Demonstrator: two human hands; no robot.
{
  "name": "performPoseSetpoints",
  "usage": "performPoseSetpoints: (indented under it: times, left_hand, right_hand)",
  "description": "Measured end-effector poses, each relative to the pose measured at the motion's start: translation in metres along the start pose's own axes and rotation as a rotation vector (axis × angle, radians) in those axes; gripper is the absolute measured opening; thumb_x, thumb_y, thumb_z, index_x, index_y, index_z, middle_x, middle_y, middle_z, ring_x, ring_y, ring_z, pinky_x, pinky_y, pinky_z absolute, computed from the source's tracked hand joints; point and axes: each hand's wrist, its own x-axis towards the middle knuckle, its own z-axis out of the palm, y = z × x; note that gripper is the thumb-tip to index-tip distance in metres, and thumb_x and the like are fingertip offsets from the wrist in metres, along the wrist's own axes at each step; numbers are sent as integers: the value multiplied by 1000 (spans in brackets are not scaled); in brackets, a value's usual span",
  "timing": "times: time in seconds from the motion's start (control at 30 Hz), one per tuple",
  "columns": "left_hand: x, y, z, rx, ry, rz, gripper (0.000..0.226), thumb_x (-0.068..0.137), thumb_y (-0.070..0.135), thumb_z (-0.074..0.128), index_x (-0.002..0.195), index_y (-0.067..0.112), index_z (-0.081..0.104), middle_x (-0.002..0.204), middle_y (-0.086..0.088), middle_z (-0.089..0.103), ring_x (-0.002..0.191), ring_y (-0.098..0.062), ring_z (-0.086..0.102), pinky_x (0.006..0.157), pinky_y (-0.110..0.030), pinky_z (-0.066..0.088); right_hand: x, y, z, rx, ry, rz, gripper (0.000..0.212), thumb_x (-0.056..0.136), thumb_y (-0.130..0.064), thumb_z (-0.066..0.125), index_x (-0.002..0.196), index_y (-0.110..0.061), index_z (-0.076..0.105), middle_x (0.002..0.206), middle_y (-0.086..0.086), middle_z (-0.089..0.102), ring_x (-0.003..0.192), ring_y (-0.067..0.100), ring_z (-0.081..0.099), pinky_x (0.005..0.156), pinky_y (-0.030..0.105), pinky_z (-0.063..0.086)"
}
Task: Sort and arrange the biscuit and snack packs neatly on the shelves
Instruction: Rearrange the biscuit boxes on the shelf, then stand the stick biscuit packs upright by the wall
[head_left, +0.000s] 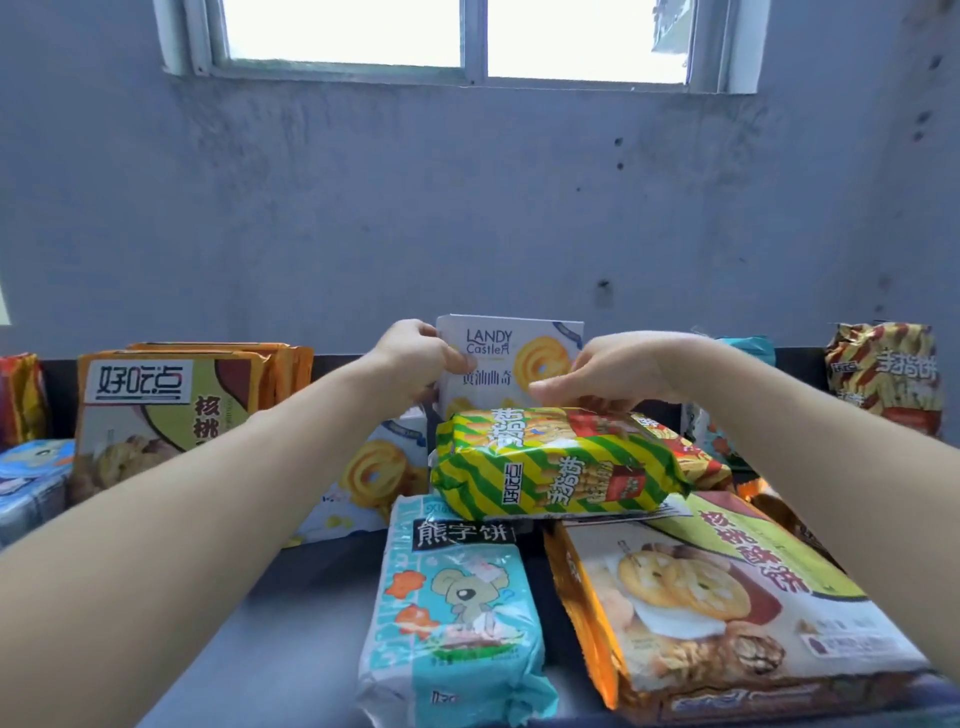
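The white cardboard cookie box with yellow ring biscuits (506, 358) stands upright at the back of the shelf (291, 613), behind the green and yellow striped snack bag (556, 462). I hold it with both hands. My left hand (415, 358) has its fingers clamped on the left edge. My right hand (618, 371) presses on the front, fingers together. The box looks light and stiff, so I think holding its side edges is best. The biscuits inside could break.
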Motion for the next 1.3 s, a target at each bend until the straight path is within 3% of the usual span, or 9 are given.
performPoseSetpoints:
  times: [0.1, 0.23, 0.5, 0.57, 0.67, 0.87, 1.03, 1.17, 1.3]
  left_hand:
    - [9, 1, 2, 51, 2, -31, 37, 83, -7, 62, 114, 6, 47, 115, -19, 63, 80, -28, 65, 67, -40, 56]
    - [16, 4, 3, 196, -42, -62, 67, 86, -9, 58, 139, 16, 25, 119, -18, 56, 80, -28, 62, 63, -41, 53]
    - [26, -2, 8, 896, -2, -71, 24, 82, 5, 65, 105, -1, 66, 100, -20, 71, 71, -29, 60, 57, -32, 50]
    - [25, 1, 11, 970, 7, -60, 3, 82, 4, 65, 81, 4, 62, 76, -12, 64, 61, -24, 53, 47, -25, 42]
    - [28, -2, 14, 1004, 57, -46, 30, 80, 1, 65, 60, 7, 44, 57, -6, 42, 49, -19, 38, 39, -22, 32]
    - [22, -8, 16, 887, 144, 37, 26, 80, -9, 54, 98, 6, 64, 96, -9, 59, 79, -24, 50, 65, -29, 44]
    - [0, 7, 12, 780, 228, 187, 29, 81, -7, 50, 97, 10, 67, 108, -9, 65, 100, -27, 59, 81, -30, 48]
    - [-26, 21, 9, 762, 193, 219, 9, 85, 10, 58, 86, 11, 67, 93, -9, 67, 88, -25, 62, 74, -27, 49]
    - [-53, 30, 10, 819, -65, 41, 55, 81, 54, 63, 98, 2, 66, 88, -10, 69, 72, -23, 68, 75, -34, 59]
  right_hand:
    - [20, 17, -3, 104, 247, 71, 44, 85, -39, 67, 101, 2, 66, 81, 9, 68, 70, 22, 64, 77, 36, 59]
    - [39, 19, 4, 264, 163, 75, 43, 84, -39, 67, 104, -1, 66, 100, 16, 72, 80, 26, 69, 81, 33, 56]
    - [52, 12, 19, 165, 72, 74, 32, 88, -33, 64, 103, -5, 65, 80, 4, 59, 62, 16, 55, 57, 23, 43]
    - [53, 11, 19, 154, 67, 73, 31, 88, -32, 63, 103, -5, 64, 77, 3, 58, 60, 16, 54, 55, 23, 42]
    - [52, 11, 17, 165, 11, 58, 25, 89, -30, 63, 93, -6, 61, 79, 4, 61, 63, 17, 58, 59, 24, 46]
    - [42, 13, 15, 191, -24, 34, 20, 91, -28, 60, 86, -8, 59, 76, 3, 59, 65, 16, 58, 58, 24, 45]
    - [31, 9, 6, 53, 142, 10, 40, 88, -37, 61, 108, -2, 64, 106, 11, 70, 95, 25, 68, 86, 35, 56]
    - [13, 5, -1, 58, 231, -24, 42, 90, -38, 59, 109, -1, 67, 105, 12, 71, 94, 24, 70, 87, 37, 57]
    - [-12, 4, -4, -14, 34, 19, 51, 85, -55, 59, 112, -12, 68, 108, 1, 69, 97, 19, 67, 89, 33, 55]
